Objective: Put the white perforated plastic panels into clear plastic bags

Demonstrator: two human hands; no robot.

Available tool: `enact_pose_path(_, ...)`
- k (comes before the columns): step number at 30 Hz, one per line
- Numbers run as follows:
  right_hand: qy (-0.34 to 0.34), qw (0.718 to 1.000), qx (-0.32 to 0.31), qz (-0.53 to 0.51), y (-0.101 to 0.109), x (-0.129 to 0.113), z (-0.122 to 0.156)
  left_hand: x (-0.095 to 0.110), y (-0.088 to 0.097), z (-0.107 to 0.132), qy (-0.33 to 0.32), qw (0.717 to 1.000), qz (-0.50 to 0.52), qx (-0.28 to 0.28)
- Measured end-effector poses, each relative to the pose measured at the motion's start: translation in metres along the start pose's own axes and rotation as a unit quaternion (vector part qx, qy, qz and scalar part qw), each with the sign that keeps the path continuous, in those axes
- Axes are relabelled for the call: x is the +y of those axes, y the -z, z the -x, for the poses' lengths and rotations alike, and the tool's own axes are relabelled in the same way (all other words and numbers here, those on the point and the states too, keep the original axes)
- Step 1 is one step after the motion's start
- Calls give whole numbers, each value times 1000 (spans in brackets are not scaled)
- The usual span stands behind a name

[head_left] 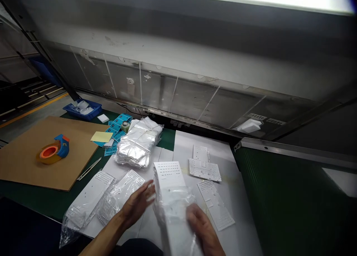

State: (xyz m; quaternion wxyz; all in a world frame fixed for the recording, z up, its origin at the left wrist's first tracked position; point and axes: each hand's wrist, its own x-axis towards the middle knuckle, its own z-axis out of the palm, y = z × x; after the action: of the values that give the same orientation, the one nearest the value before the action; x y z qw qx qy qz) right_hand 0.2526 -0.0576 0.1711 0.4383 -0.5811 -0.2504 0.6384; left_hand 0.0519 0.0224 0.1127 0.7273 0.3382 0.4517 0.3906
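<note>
While perhaps half-sleeved, white panel (169, 174) in clear bag (178, 207).

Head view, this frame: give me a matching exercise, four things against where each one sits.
Things:
1. tape dispenser
2. blue tray
3. yellow note
4. bagged white plate

Places:
A. between the left hand and right hand
B. on the brown cardboard sheet
C. at the table's far left edge, beyond the cardboard
D. at the cardboard's right corner, beside the teal labels

Pairs: 1-B, 2-C, 3-D, 4-A
</note>
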Motion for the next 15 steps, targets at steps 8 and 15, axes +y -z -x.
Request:
enact_pose_path(8,40,998,54,-19,8,39,1,-19,-44,11,206,883,309,-289)
enact_pose_path(15,-57,972,175,-148,38,17,0,-6,3,25,198,923,146,-297)
